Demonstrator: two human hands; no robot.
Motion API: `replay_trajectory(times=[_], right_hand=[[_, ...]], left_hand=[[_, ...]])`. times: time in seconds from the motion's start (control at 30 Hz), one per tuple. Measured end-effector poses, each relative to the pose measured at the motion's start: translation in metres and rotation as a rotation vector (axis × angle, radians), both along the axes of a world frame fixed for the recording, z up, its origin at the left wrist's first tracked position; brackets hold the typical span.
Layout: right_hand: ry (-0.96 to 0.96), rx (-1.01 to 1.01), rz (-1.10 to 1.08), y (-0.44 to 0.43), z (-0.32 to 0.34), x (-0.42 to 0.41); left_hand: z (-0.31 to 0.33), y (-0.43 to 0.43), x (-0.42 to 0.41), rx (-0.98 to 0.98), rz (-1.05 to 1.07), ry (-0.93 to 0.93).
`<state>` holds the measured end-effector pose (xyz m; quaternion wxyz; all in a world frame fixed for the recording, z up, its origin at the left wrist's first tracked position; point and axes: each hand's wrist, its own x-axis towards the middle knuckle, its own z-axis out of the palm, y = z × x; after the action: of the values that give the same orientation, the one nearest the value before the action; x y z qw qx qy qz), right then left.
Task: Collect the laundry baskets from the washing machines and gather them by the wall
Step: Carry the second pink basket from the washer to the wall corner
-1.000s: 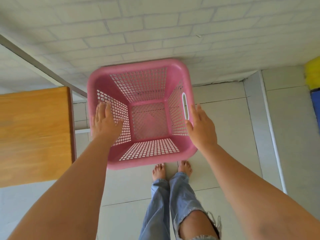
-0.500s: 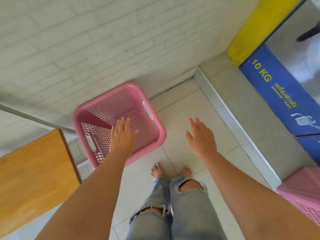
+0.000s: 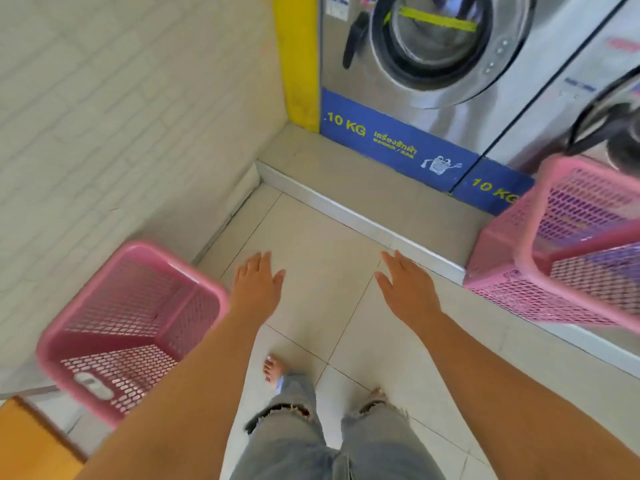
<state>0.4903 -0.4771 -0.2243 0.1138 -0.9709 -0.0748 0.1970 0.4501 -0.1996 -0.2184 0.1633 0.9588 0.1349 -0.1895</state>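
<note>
white brick wall [image 3: 104, 116] has one pink basket [image 3: 131, 327] at its foot; both hands [image 3: 256, 289] [image 3: 405, 289] spread and empty, the basket by the washers [image 3: 571, 244] remains.

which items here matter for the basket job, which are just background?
Job: pink basket by the wall; pink basket at the machines; washing machine; white brick wall; left hand, right hand, both empty.
Background: wooden table; yellow pillar.

The single head camera looks steeply down and forward over the tiled floor [image 3: 311, 237] toward the washing machines [image 3: 433, 81], close above the person's outstretched arms.
</note>
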Motion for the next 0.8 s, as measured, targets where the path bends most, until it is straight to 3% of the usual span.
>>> replay_trajectory(times=[0.37,0.8], right_hand=[[-0.046,0.02,-0.376,-0.223,0.016,-0.049],[-0.066,0.078,-0.772,-0.374,0.0,-0.023]], left_hand=[[0.017,-0.228,0.041,-0.039,-0.307,-0.058],[0.002,-0.401,0.147,-0.133,-0.508,-0.01]])
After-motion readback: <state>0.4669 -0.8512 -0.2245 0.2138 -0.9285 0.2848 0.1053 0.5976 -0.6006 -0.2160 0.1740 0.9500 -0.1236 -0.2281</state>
